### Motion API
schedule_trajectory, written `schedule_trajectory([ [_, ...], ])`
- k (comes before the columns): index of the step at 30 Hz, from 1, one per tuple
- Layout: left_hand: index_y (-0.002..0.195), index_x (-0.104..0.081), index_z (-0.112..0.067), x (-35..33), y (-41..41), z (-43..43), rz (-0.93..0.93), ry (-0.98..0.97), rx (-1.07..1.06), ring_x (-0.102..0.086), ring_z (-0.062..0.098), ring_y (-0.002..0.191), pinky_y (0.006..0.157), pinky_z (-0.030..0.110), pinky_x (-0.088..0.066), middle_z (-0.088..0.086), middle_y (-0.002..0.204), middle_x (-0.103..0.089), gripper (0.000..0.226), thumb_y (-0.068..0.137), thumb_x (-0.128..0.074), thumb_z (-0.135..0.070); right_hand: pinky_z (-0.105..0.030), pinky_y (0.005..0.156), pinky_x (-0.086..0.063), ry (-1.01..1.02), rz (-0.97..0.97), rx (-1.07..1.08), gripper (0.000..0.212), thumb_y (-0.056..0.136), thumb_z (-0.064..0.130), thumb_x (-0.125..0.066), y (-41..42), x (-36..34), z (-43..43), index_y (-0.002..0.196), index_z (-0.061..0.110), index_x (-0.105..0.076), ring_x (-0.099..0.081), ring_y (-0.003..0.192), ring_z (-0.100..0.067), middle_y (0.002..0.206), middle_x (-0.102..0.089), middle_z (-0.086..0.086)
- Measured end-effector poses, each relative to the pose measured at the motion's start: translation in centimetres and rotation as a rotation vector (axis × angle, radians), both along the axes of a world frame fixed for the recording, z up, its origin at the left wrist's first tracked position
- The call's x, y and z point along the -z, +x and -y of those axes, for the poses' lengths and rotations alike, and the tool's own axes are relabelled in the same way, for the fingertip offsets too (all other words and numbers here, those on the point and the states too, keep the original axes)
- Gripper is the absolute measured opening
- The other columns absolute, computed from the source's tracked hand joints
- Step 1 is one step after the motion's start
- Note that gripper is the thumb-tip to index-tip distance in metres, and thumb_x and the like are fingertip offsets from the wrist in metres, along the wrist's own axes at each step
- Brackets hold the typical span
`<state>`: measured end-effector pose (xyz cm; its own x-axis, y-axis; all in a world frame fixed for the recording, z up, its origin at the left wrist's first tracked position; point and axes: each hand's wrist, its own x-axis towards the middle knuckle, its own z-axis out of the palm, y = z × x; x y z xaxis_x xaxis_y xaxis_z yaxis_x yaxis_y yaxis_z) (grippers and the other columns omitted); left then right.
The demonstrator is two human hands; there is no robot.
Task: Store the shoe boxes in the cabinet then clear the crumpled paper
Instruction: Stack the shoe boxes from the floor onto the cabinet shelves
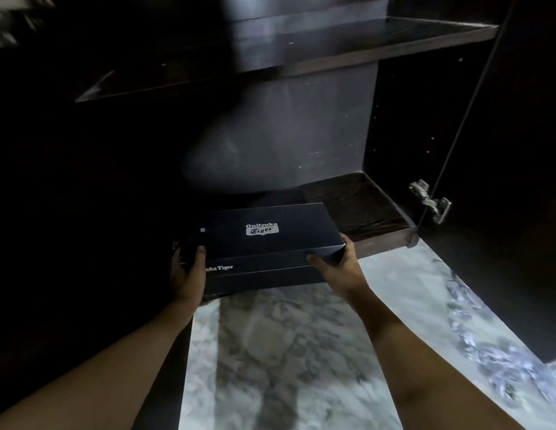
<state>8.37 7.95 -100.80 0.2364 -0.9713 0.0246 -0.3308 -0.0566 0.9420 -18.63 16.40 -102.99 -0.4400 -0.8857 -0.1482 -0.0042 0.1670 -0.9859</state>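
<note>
- Head view: the left hand [186,271] and the right hand [335,262] are holding a dark Onitsuka Tiger shoe box [261,243] by its 2 short ends. Each grip is curling round a near corner, thumb lying on the lid's edge, the other fingers hidden behind or under the box.
- The box is lying level at the front lip of the cabinet's bottom shelf [357,203], its far end over the shelf and its near end hanging out above the marble floor [286,352]. I cannot tell whether it is resting on the shelf or being carried.
- Risks, as I am judging them:
  - The lid looks like a separate slip-on piece, so if the thumbs are pinching the lid alone, the base could be sliding out and dropping onto the floor.
  - The cabinet's left half is sitting in deep shadow, so an unseen wall or object there could be jamming the box's left corner.
  - The metal hinge [430,200] and the open door [503,150] are standing to the right, where a sideways swing could be scraping the right wrist.
- Materials: the box is smooth matte cardboard, rectangular and flat, with crisp edges and silver printing. The shelves, including the upper shelf [332,54], are dark grained wood, and the floor is glossy veined stone.
- No crumpled paper is showing here.
</note>
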Motion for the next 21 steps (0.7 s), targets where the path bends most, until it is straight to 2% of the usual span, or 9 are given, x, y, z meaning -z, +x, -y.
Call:
schedule_trajectory([
  [3,0.144,-0.042,-0.006,1.8,-0.2,-1.0,0.414,-0.087,0.081,-0.051,0.04,0.125,0.103,0.052,-0.044,0.024,0.136,-0.054,0.067,0.092,-0.054,-0.046,-0.046,0.101,-0.05,0.055,-0.109,0.104,0.083,0.078,0.032,-0.082,0.9,0.8,1.2,0.144,0.019,-0.035,-0.055,0.121,-0.027,0.134,-0.054,-0.007],
  [5,0.139,-0.05,-0.006,2.7,-0.3,-1.5,0.754,-0.187,0.1,-0.046,0.045,0.122,0.098,0.054,-0.045,0.027,0.136,-0.05,0.066,0.09,-0.042,-0.05,-0.049,0.098,-0.051,0.062,-0.144,0.186,0.084,0.076,0.038,-0.082,1.9,1.2,1.6,0.143,0.017,-0.035,-0.055,0.119,-0.03,0.134,-0.052,-0.011],
  [7,0.131,-0.058,-0.007,2.9,-0.3,-1.4,0.916,-0.243,0.15,-0.045,0.043,0.118,0.09,0.053,-0.05,0.024,0.135,-0.05,0.06,0.093,-0.035,-0.048,-0.048,0.094,-0.053,0.036,-0.16,0.267,0.083,0.075,0.041,-0.082,2.8,1.3,2.0,0.14,0.016,-0.037,-0.056,0.115,-0.029,0.13,-0.052,-0.01],
  [11,0.117,-0.067,-0.01,2.8,-0.8,-0.6,1.05,-0.358,0.321,-0.054,0.037,0.112,0.083,0.045,-0.055,0.015,0.121,-0.061,0.067,0.099,-0.023,-0.057,-0.045,0.091,-0.052,0.006,-0.169,0.378,0.079,0.076,0.042,-0.081,3.4,1.2,3.0,0.137,0.013,-0.039,-0.054,0.114,-0.029,0.127,-0.049,-0.012],
  [14,0.109,-0.072,-0.012,2.3,-1.0,1.3,1.103,-0.391,0.365,-0.061,0.035,0.105,0.083,0.041,-0.056,0.012,0.114,-0.067,0.074,0.1,-0.016,-0.059,-0.04,0.091,-0.049,0.02,-0.149,0.359,0.086,0.077,0.042,-0.08,3.6,1.0,4.1,0.143,0.014,-0.033,-0.05,0.119,-0.032,0.135,-0.041,-0.014],
  [18,0.109,-0.072,-0.011,1.6,-1.6,5.2,1.083,-0.306,0.343,-0.064,0.038,0.106,0.088,0.044,-0.055,0.014,0.117,-0.068,0.059,0.097,-0.03,-0.051,-0.049,0.101,-0.047,0.045,-0.265,0.226,0.097,0.077,0.04,-0.081,3.6,1.2,5.6,0.152,0.025,-0.022,-0.041,0.127,-0.033,0.144,-0.023,-0.014],
  [21,0.119,-0.069,-0.018,0.7,-2.8,6.0,1.066,-0.194,0.277,-0.055,0.037,0.118,0.093,0.046,-0.05,0.015,0.132,-0.058,0.037,0.098,-0.047,-0.04,-0.05,0.1,-0.048,0.062,-0.382,0.165,0.092,0.08,0.034,-0.079,3.4,1.1,7.0,0.153,0.029,-0.023,-0.043,0.124,-0.033,0.141,-0.025,-0.013],
])
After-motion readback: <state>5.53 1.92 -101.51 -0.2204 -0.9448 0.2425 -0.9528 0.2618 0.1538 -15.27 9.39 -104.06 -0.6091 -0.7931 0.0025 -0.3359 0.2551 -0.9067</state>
